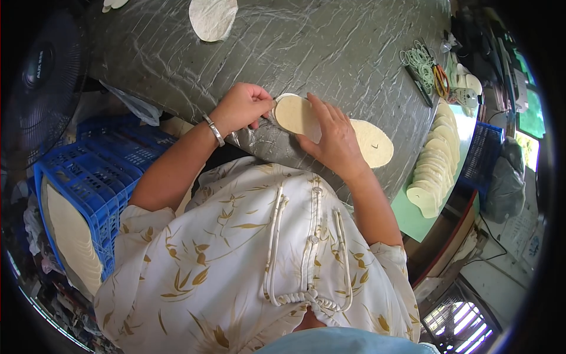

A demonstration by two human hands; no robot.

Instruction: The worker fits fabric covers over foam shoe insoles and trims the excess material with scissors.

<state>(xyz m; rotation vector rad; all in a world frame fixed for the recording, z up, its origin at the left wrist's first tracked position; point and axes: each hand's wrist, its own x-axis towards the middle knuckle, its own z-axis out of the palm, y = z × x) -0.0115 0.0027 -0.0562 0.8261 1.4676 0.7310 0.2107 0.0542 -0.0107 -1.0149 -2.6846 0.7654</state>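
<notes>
A cream, shoe-sole-shaped piece that looks like an insole [295,113] lies on the grey table near its front edge, with a small dark mark at its right end. A thin white rim shows along its upper left edge, perhaps a second layer. My left hand [244,107], with a metal bracelet at the wrist, is closed in a pinch at the left tip of the insole. Across the insole's middle rests my right hand [336,133], fingers stretched out and thumb apart, hiding the part beneath.
A grey, creased sheet [330,53] covers the table. Farther off lies a round cream piece [213,19]. At right, a row of overlapping insoles [436,159] sits beside green cord [418,62] and scissors [441,79]. Blue crates [115,194] and a fan [44,76] stand left.
</notes>
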